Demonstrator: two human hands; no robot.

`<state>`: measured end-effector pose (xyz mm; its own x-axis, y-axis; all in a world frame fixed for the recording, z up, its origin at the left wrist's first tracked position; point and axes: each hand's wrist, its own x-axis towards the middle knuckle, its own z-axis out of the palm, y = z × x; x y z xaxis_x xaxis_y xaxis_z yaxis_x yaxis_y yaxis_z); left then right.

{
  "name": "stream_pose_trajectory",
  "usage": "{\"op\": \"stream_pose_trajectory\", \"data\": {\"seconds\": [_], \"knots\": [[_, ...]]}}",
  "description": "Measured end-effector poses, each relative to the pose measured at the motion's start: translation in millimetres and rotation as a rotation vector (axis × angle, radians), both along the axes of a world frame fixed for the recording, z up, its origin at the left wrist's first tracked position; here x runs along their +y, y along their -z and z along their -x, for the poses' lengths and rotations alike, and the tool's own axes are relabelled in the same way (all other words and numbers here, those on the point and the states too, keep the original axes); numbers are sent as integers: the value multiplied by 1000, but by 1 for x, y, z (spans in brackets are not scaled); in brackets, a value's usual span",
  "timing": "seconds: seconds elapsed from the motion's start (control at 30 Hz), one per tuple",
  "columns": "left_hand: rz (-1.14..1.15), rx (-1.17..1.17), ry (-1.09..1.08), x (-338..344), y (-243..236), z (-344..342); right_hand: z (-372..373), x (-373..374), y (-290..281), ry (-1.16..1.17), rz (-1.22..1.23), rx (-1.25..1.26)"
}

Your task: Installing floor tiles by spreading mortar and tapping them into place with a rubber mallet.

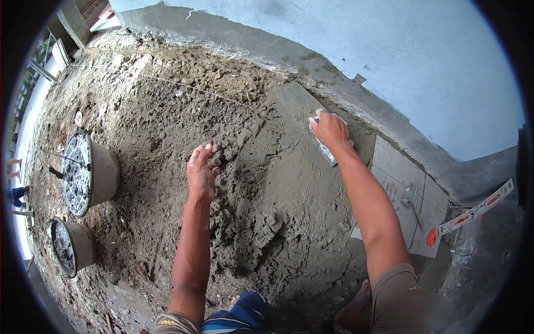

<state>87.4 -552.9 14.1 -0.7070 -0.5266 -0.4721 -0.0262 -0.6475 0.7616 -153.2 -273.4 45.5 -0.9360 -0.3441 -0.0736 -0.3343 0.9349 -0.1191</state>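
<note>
In my right hand (332, 131) is a plastering trowel (326, 153), its long blade lying against the smoothed grey mortar (295, 172) near the wall. The fingers wrap over its handle and hide most of it. My left hand (201, 173) hovers at the rough edge of the mortar, fingers curled around what looks like a small lump of mortar (215, 156). Crumbly mortar clumps (233, 222) lie between the two forearms. Just beyond the trowel, a flat grey patch (299, 96) borders the wall's foot.
Pale floor tiles (386, 161) lie along the wall at right, with a mallet (411, 199) on them. A spirit level (475, 214) slants past their corner. Two buckets, a large one (105, 172) and a smaller one (84, 247), stand left. A string (189, 86) crosses the soil.
</note>
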Motion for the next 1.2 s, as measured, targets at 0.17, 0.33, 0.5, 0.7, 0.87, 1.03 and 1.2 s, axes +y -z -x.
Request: {"op": "stream_pose_trajectory", "data": {"seconds": [0.17,0.33,0.5,0.7,0.87,1.03,1.2], "knots": [[54,-74,80,0,4,-5,23,-1,-3,-68,194,-192],[7,-57,83,-10,21,27,-20,12,3,-160,233,-326],[119,-162,175,-27,46,105,-121,49,-18,-148,272,-282],[137,-95,170,-25,51,167,-233,98,-39,79,518,-261],[517,-71,73,-19,35,178,-276,119,-28,160,603,-301],[372,-203,214,-22,35,167,-266,120,-28,262,537,-181],[144,41,296,-11,24,168,-252,114,-28,290,376,-210]]}}
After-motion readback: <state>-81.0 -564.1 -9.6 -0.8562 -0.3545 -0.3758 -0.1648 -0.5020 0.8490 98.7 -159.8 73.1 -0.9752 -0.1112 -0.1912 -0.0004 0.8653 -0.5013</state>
